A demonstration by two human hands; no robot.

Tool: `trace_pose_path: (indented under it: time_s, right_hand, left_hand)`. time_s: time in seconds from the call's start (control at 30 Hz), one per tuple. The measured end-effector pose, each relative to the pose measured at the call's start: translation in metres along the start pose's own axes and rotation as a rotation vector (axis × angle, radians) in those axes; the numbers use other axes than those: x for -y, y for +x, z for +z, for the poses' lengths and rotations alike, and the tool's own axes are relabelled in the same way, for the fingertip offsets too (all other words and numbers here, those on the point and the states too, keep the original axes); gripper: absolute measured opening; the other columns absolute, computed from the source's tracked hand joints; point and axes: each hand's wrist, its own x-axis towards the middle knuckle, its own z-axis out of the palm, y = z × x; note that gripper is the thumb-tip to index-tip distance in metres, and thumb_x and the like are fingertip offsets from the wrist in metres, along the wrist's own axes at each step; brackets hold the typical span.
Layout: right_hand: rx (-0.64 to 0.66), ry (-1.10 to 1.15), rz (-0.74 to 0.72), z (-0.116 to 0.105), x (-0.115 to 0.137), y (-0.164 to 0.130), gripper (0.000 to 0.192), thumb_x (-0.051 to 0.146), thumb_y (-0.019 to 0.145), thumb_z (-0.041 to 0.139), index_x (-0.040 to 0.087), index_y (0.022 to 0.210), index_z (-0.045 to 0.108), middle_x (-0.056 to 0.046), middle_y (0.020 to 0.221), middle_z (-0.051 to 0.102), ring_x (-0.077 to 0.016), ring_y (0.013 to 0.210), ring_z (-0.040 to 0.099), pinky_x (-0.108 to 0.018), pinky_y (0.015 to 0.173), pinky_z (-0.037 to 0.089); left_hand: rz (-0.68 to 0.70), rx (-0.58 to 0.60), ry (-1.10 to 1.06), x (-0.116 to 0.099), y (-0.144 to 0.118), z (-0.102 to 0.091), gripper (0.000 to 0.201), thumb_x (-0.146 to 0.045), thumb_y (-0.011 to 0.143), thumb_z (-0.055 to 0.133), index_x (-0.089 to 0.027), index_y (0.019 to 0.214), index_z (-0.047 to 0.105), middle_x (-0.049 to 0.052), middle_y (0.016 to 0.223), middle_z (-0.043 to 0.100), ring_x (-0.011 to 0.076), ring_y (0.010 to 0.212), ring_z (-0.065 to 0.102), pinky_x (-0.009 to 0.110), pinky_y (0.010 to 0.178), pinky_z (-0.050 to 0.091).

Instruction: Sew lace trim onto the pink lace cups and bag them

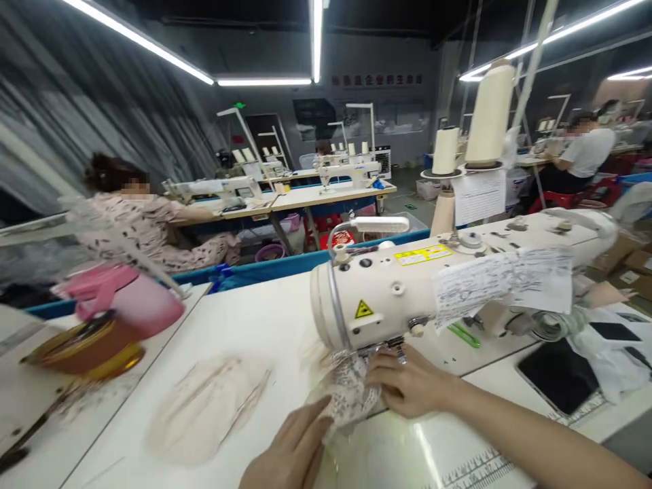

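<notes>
Pale patterned lace fabric [349, 390] lies bunched under the head of a white sewing machine [377, 292]. My right hand [410, 384] is closed on the lace close to the presser foot, its fingers bent and pressing the cloth down. Across the near left edge of the lace rests my left hand [290, 448], with its fingers stretched out flat; its thumb is hidden. The needle cannot be made out behind my right fingers. To the left, a separate pile of thin cream fabric [208, 407] lies on the white table [255, 305].
Green thread snips [464, 335] and a black phone-like slab [559, 375] lie to the right. Thread cones [490, 115] stand behind the machine. An amber bowl [92, 346] and a pink container [135, 299] are at left. A person in patterned clothes [137, 231] sits beyond.
</notes>
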Motion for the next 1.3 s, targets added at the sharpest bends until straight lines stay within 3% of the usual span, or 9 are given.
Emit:
trace_pose_path:
  time_s: [0.1, 0.23, 0.4, 0.57, 0.7, 0.77, 1.0, 1.13, 1.3]
  right_hand:
    - [-0.023, 0.066, 0.008, 0.003, 0.003, -0.002, 0.016, 0.015, 0.084, 0.052, 0.02, 0.095, 0.063, -0.002, 0.095, 0.065, -0.016, 0.093, 0.059, -0.032, 0.084, 0.043]
    - [-0.112, 0.108, -0.015, 0.01, 0.002, -0.006, 0.01, 0.017, 0.09, 0.052, 0.019, 0.091, 0.062, -0.002, 0.094, 0.066, -0.0168, 0.095, 0.059, -0.033, 0.083, 0.043]
    - [-0.097, 0.086, -0.038, 0.007, 0.0, -0.005, 0.02, 0.012, 0.091, 0.046, 0.021, 0.095, 0.063, -0.001, 0.091, 0.066, -0.0151, 0.093, 0.058, -0.03, 0.079, 0.044]
    - [-0.088, 0.022, -0.054, 0.003, 0.003, -0.004, 0.017, 0.012, 0.091, 0.048, 0.021, 0.095, 0.062, 0.0, 0.089, 0.066, -0.0135, 0.088, 0.058, -0.029, 0.079, 0.043]
    - [-0.078, -0.009, -0.06, 0.007, 0.002, -0.008, 0.017, 0.014, 0.092, 0.047, 0.021, 0.095, 0.062, -0.002, 0.091, 0.065, -0.0154, 0.096, 0.057, -0.029, 0.078, 0.043]
    - [-0.077, -0.02, -0.066, 0.009, 0.001, -0.009, 0.017, 0.015, 0.093, 0.046, 0.021, 0.096, 0.062, -0.002, 0.091, 0.065, -0.0154, 0.095, 0.057, -0.029, 0.077, 0.043]
    - [-0.026, -0.071, -0.071, 0.01, -0.002, -0.008, 0.021, 0.017, 0.095, 0.043, 0.021, 0.095, 0.065, -0.003, 0.089, 0.065, -0.0145, 0.088, 0.059, -0.028, 0.077, 0.046]
    - [-0.017, -0.096, 0.005, 0.009, -0.002, -0.013, 0.024, 0.023, 0.097, 0.042, 0.022, 0.111, 0.061, -0.004, 0.101, 0.067, -0.0155, 0.087, 0.061, -0.031, 0.078, 0.049]
    - [0.1, -0.251, 0.171, 0.005, 0.002, -0.015, 0.036, 0.035, 0.094, 0.041, 0.022, 0.127, 0.051, -0.006, 0.103, 0.067, -0.0185, 0.071, 0.061, -0.032, 0.059, 0.049]
  left_hand:
    - [-0.184, 0.092, -0.133, -0.004, 0.022, -0.018, 0.03, -0.02, 0.094, 0.033, -0.024, 0.118, 0.049, 0.005, 0.111, 0.068, 0.0152, 0.083, 0.069, 0.021, 0.059, 0.055]
    - [-0.299, 0.389, -0.189, -0.004, 0.054, -0.029, 0.028, -0.02, 0.094, 0.024, -0.02, 0.096, 0.052, 0.002, 0.071, 0.065, 0.0188, 0.054, 0.06, 0.027, 0.046, 0.039]
    - [-0.243, 0.499, -0.346, -0.001, 0.071, -0.018, 0.013, -0.024, 0.08, 0.053, -0.02, 0.092, 0.057, 0.003, 0.088, 0.064, 0.0197, 0.074, 0.06, 0.026, 0.057, 0.04]
    - [-0.047, 0.246, -0.179, -0.004, 0.056, 0.023, 0.039, 0.002, 0.054, 0.05, -0.02, 0.084, 0.062, 0.001, 0.076, 0.06, 0.0182, 0.068, 0.053, 0.028, 0.059, 0.037]
    - [0.082, -0.132, -0.04, -0.005, 0.045, 0.047, 0.027, 0.003, 0.064, 0.047, -0.018, 0.077, 0.06, 0.001, 0.063, 0.053, 0.0158, 0.056, 0.044, 0.031, 0.057, 0.031]
    - [0.106, -0.234, -0.001, -0.006, 0.042, 0.051, 0.025, 0.004, 0.071, 0.044, -0.016, 0.077, 0.059, 0.0, 0.061, 0.052, 0.0145, 0.054, 0.042, 0.031, 0.06, 0.03]
    - [0.1, -0.283, 0.017, -0.005, 0.042, 0.048, 0.029, 0.002, 0.083, 0.038, -0.016, 0.082, 0.061, -0.001, 0.067, 0.054, 0.0106, 0.057, 0.044, 0.033, 0.078, 0.035]
    - [0.129, -0.262, 0.045, -0.004, 0.043, 0.049, 0.025, -0.002, 0.087, 0.043, -0.016, 0.078, 0.062, -0.002, 0.067, 0.056, 0.0093, 0.058, 0.047, 0.032, 0.08, 0.036]
    - [0.167, -0.232, 0.084, -0.004, 0.042, 0.05, 0.012, -0.008, 0.086, 0.054, -0.015, 0.081, 0.063, -0.002, 0.071, 0.061, 0.0096, 0.061, 0.051, 0.032, 0.081, 0.039]
